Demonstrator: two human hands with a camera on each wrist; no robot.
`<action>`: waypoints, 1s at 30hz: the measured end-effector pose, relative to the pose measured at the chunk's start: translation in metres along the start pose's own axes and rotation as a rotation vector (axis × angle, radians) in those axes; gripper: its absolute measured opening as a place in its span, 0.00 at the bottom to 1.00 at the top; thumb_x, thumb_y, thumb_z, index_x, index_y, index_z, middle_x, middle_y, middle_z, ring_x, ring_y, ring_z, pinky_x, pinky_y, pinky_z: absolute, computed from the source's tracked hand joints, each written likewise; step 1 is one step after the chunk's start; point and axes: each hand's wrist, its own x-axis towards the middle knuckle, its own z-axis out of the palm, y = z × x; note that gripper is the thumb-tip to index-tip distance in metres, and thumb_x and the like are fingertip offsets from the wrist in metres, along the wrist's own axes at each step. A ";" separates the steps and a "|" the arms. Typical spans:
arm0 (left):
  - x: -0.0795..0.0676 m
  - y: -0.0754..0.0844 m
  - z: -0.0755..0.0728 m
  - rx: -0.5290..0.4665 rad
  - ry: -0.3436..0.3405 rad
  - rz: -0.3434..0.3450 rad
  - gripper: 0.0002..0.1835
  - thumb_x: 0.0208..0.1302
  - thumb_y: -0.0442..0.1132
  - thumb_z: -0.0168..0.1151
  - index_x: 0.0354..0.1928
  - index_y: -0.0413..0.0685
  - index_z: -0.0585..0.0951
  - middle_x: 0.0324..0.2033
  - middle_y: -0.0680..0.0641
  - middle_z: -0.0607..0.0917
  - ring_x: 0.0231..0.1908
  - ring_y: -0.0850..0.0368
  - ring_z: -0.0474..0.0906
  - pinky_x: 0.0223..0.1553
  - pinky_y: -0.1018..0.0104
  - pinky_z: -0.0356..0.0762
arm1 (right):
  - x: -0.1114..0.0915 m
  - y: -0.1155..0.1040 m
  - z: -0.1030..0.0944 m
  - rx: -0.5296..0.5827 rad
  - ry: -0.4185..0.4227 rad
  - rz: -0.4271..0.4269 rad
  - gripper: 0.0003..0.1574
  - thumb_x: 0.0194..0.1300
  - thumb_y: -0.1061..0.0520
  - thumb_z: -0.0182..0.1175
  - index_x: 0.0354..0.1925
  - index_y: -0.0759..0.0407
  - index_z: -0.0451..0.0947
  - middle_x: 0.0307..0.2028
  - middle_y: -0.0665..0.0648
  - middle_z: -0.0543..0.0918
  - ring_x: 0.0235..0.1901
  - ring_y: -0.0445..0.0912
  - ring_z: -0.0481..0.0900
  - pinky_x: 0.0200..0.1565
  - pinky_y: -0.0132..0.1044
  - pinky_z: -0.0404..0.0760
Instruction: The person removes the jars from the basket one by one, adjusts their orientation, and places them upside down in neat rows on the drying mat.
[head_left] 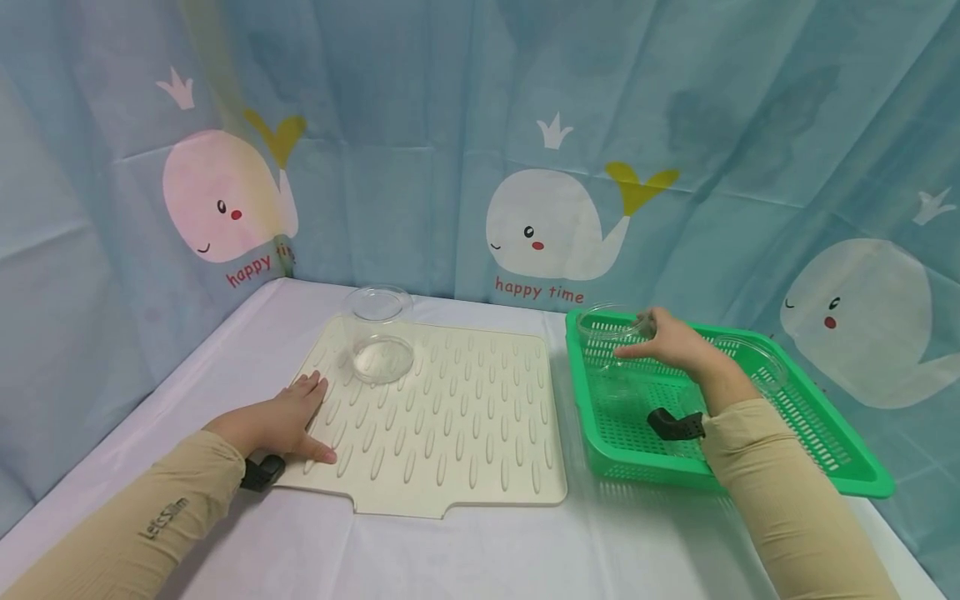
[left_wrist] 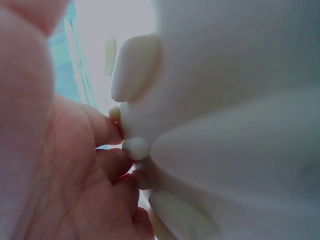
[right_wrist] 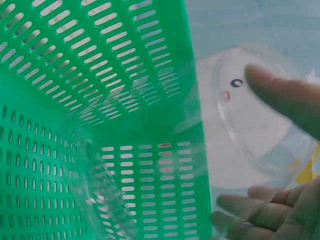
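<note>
My right hand (head_left: pixel 678 346) grips a clear plastic jar (head_left: pixel 613 332) near its rim, with the thumb on one side and the other fingers across from it. The jar stands upright at the back left corner of a green basket (head_left: pixel 652 475); in the right wrist view its clear rim (right_wrist: pixel 230 131) spans between thumb and fingers. On the left edge of a cream ribbed mat (head_left: pixel 465 417), my left hand (head_left: pixel 281 421) rests with fingers spread. A second clear jar (head_left: pixel 382 358) stands upright on the mat's back left part.
Another clear jar (head_left: pixel 763 362) is in the basket's right part, partly behind my right wrist. The white-covered table (head_left: pixel 510 550) runs back to a blue curtain (head_left: pixel 397 200) with whale prints. A narrow strip of table separates mat and basket.
</note>
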 end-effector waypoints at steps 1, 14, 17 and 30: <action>0.000 0.001 0.000 0.000 -0.001 -0.001 0.72 0.31 0.70 0.66 0.65 0.21 0.45 0.65 0.22 0.42 0.64 0.27 0.36 0.61 0.35 0.41 | 0.000 0.000 0.000 0.005 0.007 -0.019 0.61 0.49 0.35 0.65 0.65 0.68 0.49 0.64 0.71 0.55 0.61 0.67 0.56 0.52 0.60 0.67; 0.002 -0.002 0.002 0.004 0.001 -0.006 0.73 0.30 0.72 0.64 0.65 0.22 0.44 0.65 0.23 0.42 0.65 0.27 0.36 0.61 0.36 0.40 | 0.003 -0.015 0.004 -0.116 0.102 -0.093 0.70 0.45 0.31 0.66 0.70 0.62 0.40 0.66 0.71 0.54 0.64 0.66 0.52 0.55 0.63 0.62; 0.003 -0.003 0.002 0.003 0.003 -0.010 0.74 0.30 0.73 0.63 0.65 0.22 0.44 0.65 0.24 0.42 0.65 0.28 0.36 0.62 0.36 0.40 | 0.001 -0.018 0.004 -0.153 0.133 -0.097 0.69 0.45 0.30 0.65 0.70 0.62 0.44 0.64 0.70 0.57 0.62 0.66 0.56 0.54 0.62 0.63; 0.000 0.001 0.000 0.006 0.000 -0.016 0.73 0.30 0.72 0.65 0.65 0.21 0.45 0.65 0.23 0.42 0.64 0.27 0.36 0.61 0.35 0.41 | -0.008 -0.045 0.012 -0.235 0.288 -0.162 0.63 0.40 0.28 0.66 0.65 0.59 0.57 0.58 0.63 0.68 0.58 0.60 0.64 0.52 0.59 0.67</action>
